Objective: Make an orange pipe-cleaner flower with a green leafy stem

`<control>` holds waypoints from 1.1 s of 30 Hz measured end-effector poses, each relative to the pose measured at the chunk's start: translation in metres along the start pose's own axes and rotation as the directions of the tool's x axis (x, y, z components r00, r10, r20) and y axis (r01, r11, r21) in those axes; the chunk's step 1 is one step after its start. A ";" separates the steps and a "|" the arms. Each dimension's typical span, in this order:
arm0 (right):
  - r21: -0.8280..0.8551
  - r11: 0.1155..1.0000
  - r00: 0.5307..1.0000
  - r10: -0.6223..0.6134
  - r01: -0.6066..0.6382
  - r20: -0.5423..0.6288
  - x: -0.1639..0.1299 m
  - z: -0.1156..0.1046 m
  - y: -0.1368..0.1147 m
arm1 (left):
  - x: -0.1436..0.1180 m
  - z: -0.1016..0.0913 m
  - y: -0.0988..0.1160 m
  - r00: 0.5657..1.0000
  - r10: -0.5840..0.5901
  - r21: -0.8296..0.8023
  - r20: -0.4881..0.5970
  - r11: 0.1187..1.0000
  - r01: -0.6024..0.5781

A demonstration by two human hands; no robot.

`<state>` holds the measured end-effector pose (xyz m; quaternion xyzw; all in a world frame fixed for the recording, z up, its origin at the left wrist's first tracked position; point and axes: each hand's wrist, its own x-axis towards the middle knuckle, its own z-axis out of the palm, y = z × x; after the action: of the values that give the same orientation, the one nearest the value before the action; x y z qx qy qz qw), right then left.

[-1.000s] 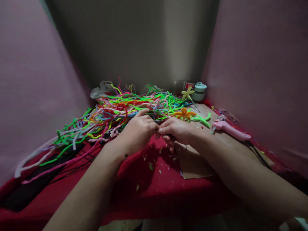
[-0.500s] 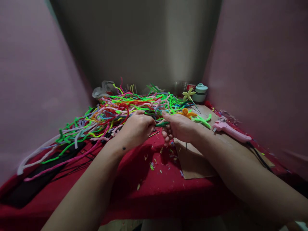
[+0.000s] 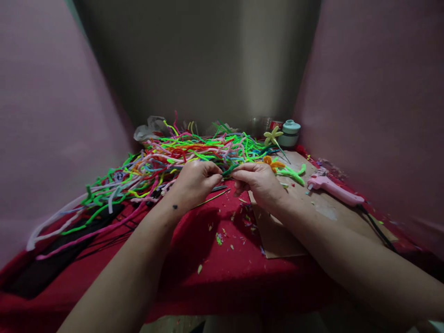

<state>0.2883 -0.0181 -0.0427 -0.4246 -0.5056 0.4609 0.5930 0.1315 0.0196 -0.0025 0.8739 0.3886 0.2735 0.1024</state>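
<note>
Between my two hands is a short dark green pipe cleaner (image 3: 229,171), partly hidden by the fingers. My left hand (image 3: 199,181) pinches its left end between thumb and fingertips. On the other end, the thumb and index finger of my right hand (image 3: 258,181) are closed, with the remaining fingers curled beneath. Both hands hover above the red cloth (image 3: 208,249), just in front of a heap of multicoloured pipe cleaners (image 3: 194,148). An orange pipe-cleaner piece (image 3: 273,163) and bright green ones (image 3: 291,174) lie just beyond my right hand.
A pink glue gun (image 3: 335,189) with a black cord rests on the brown board (image 3: 280,240) at right. Behind stand a yellow pipe-cleaner flower (image 3: 273,135) and a pale blue jar (image 3: 290,133). A thin stick (image 3: 213,198) lies by my left hand. Fuzz scraps dot the cloth.
My right hand has turned and its loosely opened fingers have closed into a pinch on the green pipe cleaner. My left hand has shifted slightly, its fingertips now nearer the right hand's.
</note>
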 end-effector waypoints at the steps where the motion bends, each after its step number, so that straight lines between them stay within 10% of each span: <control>1: -0.048 0.999 1.000 -0.023 0.022 -0.019 -0.001 0.001 0.001 | 0.000 0.001 0.001 0.999 -0.043 -0.029 0.002 0.999 0.043; 4: -0.347 0.915 0.971 -0.233 0.205 -0.043 -0.005 0.002 0.007 | 0.001 0.004 0.002 0.990 -0.140 -0.065 -0.007 0.988 0.140; 9: -0.775 0.173 0.681 -0.615 0.608 0.397 -0.009 0.002 0.010 | -0.002 0.014 0.003 0.996 -0.085 0.013 0.016 0.996 0.084; 11: -0.783 0.063 0.639 -0.619 0.619 0.456 -0.006 0.000 0.005 | -0.003 0.017 0.002 0.999 0.001 0.069 0.049 0.998 -0.004; 14: -0.754 0.355 0.773 -0.555 0.553 0.306 0.001 -0.008 -0.007 | -0.005 0.017 0.000 0.971 0.225 0.119 0.082 0.965 -0.234; 17: -0.465 0.864 0.976 -0.124 0.196 0.179 0.008 -0.020 -0.019 | -0.006 0.011 0.000 0.883 0.467 0.092 0.040 0.879 -0.468; 19: -0.189 0.974 0.965 0.163 -0.125 0.203 0.011 -0.025 -0.022 | -0.008 0.006 0.004 0.857 0.513 0.048 -0.050 0.858 -0.511; 23: 0.218 0.915 0.929 0.289 -0.339 0.232 0.008 -0.012 -0.014 | -0.013 0.004 0.013 0.907 0.324 -0.008 -0.268 0.941 -0.339; 26: 0.264 0.959 0.995 0.098 -0.101 0.023 -0.001 0.006 -0.004 | -0.015 0.010 0.014 0.919 0.069 -0.069 -0.389 0.992 -0.103; 29: -0.129 0.968 0.966 -0.230 0.215 -0.117 -0.010 0.014 0.002 | -0.014 0.018 0.013 0.903 -0.040 -0.052 -0.427 0.998 0.020; 33: -0.748 0.410 0.748 -0.640 0.523 0.172 -0.015 0.005 0.003 | -0.012 0.026 0.013 0.889 0.163 0.214 -0.427 0.974 -0.076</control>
<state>0.2817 -0.0323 -0.0480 -0.4597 -0.7212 -0.0616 0.5146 0.1474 0.0026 -0.0243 0.8169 0.3713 0.4320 -0.0902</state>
